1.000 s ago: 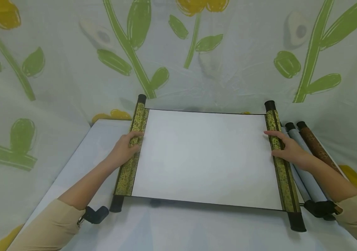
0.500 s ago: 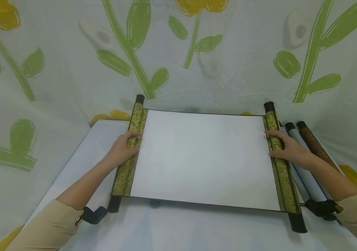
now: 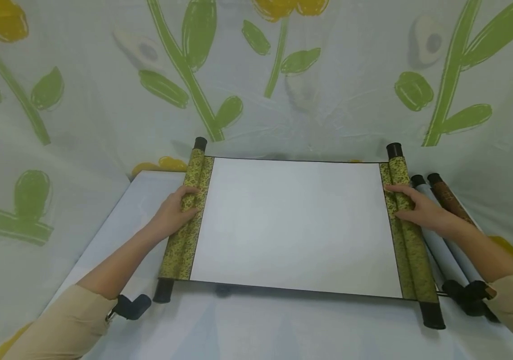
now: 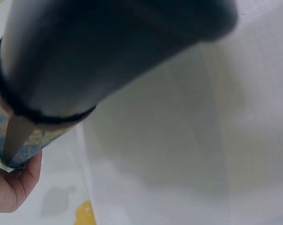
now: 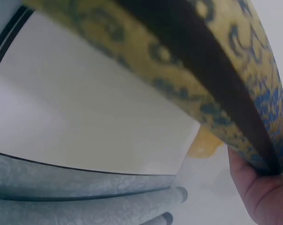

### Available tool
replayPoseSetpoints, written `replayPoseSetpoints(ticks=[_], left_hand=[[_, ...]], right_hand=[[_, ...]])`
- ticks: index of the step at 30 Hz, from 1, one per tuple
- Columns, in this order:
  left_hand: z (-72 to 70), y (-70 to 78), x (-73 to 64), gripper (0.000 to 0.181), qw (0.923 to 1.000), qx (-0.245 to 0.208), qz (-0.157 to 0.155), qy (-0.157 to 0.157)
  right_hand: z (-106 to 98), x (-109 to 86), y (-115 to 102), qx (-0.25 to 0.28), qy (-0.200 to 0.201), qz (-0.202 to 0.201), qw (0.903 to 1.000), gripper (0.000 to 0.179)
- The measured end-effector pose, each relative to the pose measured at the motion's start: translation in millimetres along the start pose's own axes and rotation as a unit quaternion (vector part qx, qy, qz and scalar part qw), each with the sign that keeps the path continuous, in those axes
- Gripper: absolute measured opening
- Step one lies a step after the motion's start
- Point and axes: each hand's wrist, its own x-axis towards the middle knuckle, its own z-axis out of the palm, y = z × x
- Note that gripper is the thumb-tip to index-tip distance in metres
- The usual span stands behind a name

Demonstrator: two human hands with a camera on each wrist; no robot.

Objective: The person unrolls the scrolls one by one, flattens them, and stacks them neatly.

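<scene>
A hanging scroll with blank white paper (image 3: 294,225) is spread between two rollers covered in yellow-green patterned cloth with black end knobs. My left hand (image 3: 170,215) grips the left roller (image 3: 176,257) near its middle, thumb and fingers round it. On the other side my right hand (image 3: 425,212) holds the right roller (image 3: 420,272) the same way. In the left wrist view a dark roller knob (image 4: 122,47) looms large above the white surface. The right wrist view shows the blue-and-gold patterned roller (image 5: 188,101) in my right hand (image 5: 265,197).
Under and beside my right forearm lie other scrolls: grey rolls (image 3: 443,255) and a brown patterned one (image 3: 450,197). The white table (image 3: 247,330) extends in front. A flower-printed curtain (image 3: 346,115) hangs behind. A dark strap piece (image 3: 132,307) sits at my left sleeve.
The right roller has shifted right with my right hand, and a wider cloth border shows beside it. The left roller has moved slightly left since a second ago.
</scene>
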Motion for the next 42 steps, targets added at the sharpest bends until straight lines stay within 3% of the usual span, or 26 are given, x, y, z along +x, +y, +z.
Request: replayPoseSetpoints(ticks=[13, 23, 30, 33, 42], left_hand=[[15.0, 5.1, 18.4, 0.052, 0.9997, -0.015, 0.005, -0.018], [32.5, 9.7, 33.9, 0.050, 0.9991, -0.018, 0.007, -0.037], [45.9, 6.1, 42.8, 0.049, 0.9990, -0.009, -0.024, -0.036], [52.8, 5.2, 46.2, 0.049, 0.9990, -0.009, -0.020, -0.039], [66.0, 0.6, 47.8, 0.049, 0.9976, -0.031, -0.043, -0.046]], right_hand=[[-16, 4.0, 10, -0.029, 0.006, 0.024, 0.9993, 0.068], [-22, 16.0, 31, -0.051, -0.023, 0.075, 0.9956, 0.070], [-21, 27.6, 45, -0.099, -0.030, 0.086, 0.9909, 0.067], [-21, 30.2, 46, -0.109, -0.031, 0.089, 0.9896, 0.067], [-16, 32.6, 51, -0.108, -0.034, 0.101, 0.9884, 0.064]])
